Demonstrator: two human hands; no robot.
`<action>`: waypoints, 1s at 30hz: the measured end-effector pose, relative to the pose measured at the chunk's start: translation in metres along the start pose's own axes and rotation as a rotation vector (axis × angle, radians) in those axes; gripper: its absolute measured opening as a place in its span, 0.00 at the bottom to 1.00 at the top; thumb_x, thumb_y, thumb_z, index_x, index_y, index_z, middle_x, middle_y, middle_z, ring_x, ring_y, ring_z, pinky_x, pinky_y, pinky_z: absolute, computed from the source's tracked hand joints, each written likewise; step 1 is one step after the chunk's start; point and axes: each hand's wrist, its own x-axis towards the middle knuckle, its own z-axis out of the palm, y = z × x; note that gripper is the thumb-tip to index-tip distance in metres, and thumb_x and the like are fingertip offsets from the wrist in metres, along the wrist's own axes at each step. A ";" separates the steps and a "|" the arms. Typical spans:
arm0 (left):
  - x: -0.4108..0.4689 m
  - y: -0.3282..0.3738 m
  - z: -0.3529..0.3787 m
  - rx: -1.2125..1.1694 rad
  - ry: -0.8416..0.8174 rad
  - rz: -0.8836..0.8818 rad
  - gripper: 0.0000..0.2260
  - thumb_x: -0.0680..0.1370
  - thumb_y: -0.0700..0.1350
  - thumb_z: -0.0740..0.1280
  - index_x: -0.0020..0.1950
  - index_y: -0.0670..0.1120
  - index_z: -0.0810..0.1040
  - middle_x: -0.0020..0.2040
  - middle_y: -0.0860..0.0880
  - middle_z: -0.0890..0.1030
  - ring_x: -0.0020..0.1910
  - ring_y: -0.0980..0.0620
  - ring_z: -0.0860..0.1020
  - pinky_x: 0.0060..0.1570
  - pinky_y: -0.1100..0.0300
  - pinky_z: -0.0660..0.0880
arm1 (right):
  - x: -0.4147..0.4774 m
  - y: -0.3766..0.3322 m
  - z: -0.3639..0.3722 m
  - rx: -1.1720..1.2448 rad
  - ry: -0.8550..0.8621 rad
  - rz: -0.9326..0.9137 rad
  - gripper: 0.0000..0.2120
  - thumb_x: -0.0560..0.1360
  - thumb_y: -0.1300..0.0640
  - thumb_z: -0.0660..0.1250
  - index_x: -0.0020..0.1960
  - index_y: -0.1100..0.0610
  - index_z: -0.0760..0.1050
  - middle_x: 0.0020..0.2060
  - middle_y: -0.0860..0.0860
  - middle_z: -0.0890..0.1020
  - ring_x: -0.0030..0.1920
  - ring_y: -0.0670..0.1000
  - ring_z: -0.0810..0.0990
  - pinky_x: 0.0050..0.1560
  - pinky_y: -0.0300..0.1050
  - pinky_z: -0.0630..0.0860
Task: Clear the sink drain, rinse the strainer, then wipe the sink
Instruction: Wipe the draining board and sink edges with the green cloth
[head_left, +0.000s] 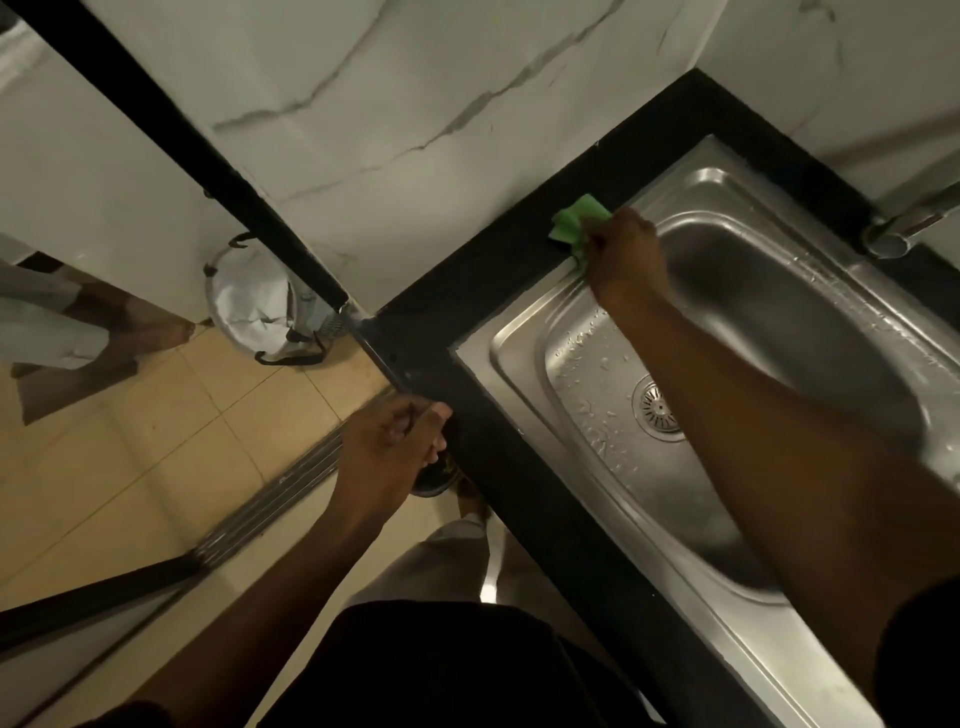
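A stainless steel sink (524, 338) is set in a black counter (493, 291). Water drops lie on the basin floor around the round metal strainer (655, 408), which sits in the drain, partly hidden by my right forearm. My right hand (626, 249) grips a green cloth (574, 221) at the sink's far left corner, on the rim and the counter edge. My left hand (395, 447) hangs beside the counter's front edge with loosely curled fingers and holds nothing.
A metal tap (904, 223) reaches in from the right above the basin. A white-lined bin (260, 301) stands on the tiled floor by the marble wall. A black frame bar (208, 156) runs diagonally. Another person's feet (130, 332) stand at the left.
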 end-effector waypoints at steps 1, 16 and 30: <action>0.002 0.001 0.001 -0.003 -0.010 0.006 0.06 0.83 0.45 0.72 0.49 0.45 0.86 0.37 0.47 0.85 0.34 0.56 0.83 0.42 0.60 0.80 | -0.007 -0.006 0.000 0.016 0.002 0.021 0.13 0.85 0.57 0.63 0.64 0.52 0.83 0.57 0.57 0.81 0.56 0.57 0.82 0.52 0.45 0.76; 0.029 0.013 0.029 0.061 -0.128 0.131 0.06 0.83 0.48 0.72 0.47 0.53 0.86 0.37 0.49 0.86 0.35 0.53 0.84 0.43 0.51 0.83 | -0.086 -0.023 0.034 0.178 -0.249 -0.266 0.09 0.83 0.55 0.65 0.59 0.58 0.77 0.55 0.55 0.81 0.56 0.58 0.77 0.53 0.54 0.76; 0.047 0.034 0.039 0.057 -0.238 0.132 0.07 0.83 0.43 0.70 0.48 0.45 0.86 0.37 0.47 0.86 0.35 0.55 0.83 0.42 0.66 0.79 | 0.040 0.068 -0.014 0.102 0.079 0.029 0.16 0.82 0.65 0.63 0.68 0.58 0.72 0.57 0.61 0.80 0.55 0.58 0.81 0.50 0.53 0.80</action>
